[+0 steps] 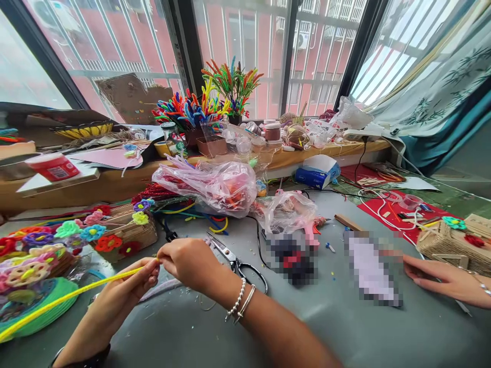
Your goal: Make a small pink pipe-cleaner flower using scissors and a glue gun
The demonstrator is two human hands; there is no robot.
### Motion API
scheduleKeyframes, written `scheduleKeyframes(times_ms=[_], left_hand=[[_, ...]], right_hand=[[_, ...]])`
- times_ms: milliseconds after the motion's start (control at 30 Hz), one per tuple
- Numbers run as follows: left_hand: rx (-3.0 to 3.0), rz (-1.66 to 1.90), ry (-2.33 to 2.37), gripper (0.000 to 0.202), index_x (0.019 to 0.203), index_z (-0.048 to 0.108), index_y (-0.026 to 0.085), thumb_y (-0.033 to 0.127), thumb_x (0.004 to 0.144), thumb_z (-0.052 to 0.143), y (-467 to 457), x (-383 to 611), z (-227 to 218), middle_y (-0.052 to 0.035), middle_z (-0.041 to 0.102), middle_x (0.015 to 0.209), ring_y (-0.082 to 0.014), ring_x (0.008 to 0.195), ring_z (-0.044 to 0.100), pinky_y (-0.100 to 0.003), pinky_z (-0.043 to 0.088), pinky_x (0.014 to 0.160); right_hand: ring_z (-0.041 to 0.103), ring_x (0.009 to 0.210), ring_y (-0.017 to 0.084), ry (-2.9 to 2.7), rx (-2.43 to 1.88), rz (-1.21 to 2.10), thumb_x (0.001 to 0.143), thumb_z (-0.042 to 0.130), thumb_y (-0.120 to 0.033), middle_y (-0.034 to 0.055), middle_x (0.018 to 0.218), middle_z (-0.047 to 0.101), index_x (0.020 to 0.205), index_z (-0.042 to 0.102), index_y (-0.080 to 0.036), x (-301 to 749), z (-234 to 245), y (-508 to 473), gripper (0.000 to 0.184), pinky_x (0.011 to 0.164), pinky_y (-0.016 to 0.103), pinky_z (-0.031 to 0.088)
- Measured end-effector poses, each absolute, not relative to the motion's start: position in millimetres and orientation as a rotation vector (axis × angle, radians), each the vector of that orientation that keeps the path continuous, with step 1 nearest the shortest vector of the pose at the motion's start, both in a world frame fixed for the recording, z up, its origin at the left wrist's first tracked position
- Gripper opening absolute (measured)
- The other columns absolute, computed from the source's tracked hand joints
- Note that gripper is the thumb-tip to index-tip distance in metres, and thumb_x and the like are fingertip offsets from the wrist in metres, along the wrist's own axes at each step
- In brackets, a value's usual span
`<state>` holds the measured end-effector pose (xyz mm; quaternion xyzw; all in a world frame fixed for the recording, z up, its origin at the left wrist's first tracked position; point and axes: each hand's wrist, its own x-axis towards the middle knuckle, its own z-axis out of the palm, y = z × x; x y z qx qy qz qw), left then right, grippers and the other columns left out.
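Between the fingers of my left hand (128, 289) runs a long yellow pipe cleaner (97, 279), trailing off to the lower left. My right hand (192, 263) pinches its tip, close beside the left fingertips; the very end is mostly covered by fingers. Black-handled scissors (233, 259) lie partly behind my right forearm, blades pointing away. Left of my hands, crocheted-looking colourful flowers (92, 232) sit on and around a twine-wrapped box (128, 245). Below them lies a green coiled round mat (61, 309).
Another person's hand (441, 278) rests at the right, beside a pixelated flat object (370, 266). A pink glue gun (311, 230) and plastic bags (226, 189) lie mid-table. A blue tissue box (314, 174) stands farther back. Pipe cleaner bundles (192, 110) fill the windowsill.
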<state>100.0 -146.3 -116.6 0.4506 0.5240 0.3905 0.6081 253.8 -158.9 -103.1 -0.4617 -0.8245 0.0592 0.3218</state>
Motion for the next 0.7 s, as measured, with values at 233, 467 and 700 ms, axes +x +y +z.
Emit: scheduleKeyframes(times_ms=[233,467,700], left_hand=[[0.967,0.831,1.146,0.022,0.07,0.066,0.019,0.03,0.053,0.073,-144,94,-122,0.0024,0.058,0.065,-0.0102,0.066,0.051,-0.015,0.046,0.062],[0.847,0.831,1.108,0.023,0.068,0.067,0.016,0.03,0.05,0.074,-145,99,-123,0.0003,0.061,0.062,-0.0098,0.061,0.052,-0.018,0.046,0.058],[0.867,0.831,1.095,0.02,0.064,0.065,0.015,0.03,0.054,0.071,-149,106,-115,0.0015,0.059,0.059,-0.0083,0.056,0.049,-0.017,0.043,0.054]], right_hand=[[0.059,0.072,0.012,-2.165,-1.24,0.172,0.081,0.046,-0.021,0.0029,0.083,0.066,0.085,0.059,-0.016,254,-108,-159,0.014,0.059,0.02,0.036],[0.058,0.073,0.012,-2.18,-1.249,0.149,0.082,0.046,-0.021,0.0031,0.082,0.066,0.085,0.06,-0.016,252,-109,-160,0.015,0.06,0.02,0.037],[0.058,0.074,0.012,-2.163,-1.223,0.167,0.082,0.046,-0.022,0.0031,0.083,0.066,0.086,0.059,-0.015,251,-112,-160,0.015,0.062,0.02,0.037]])
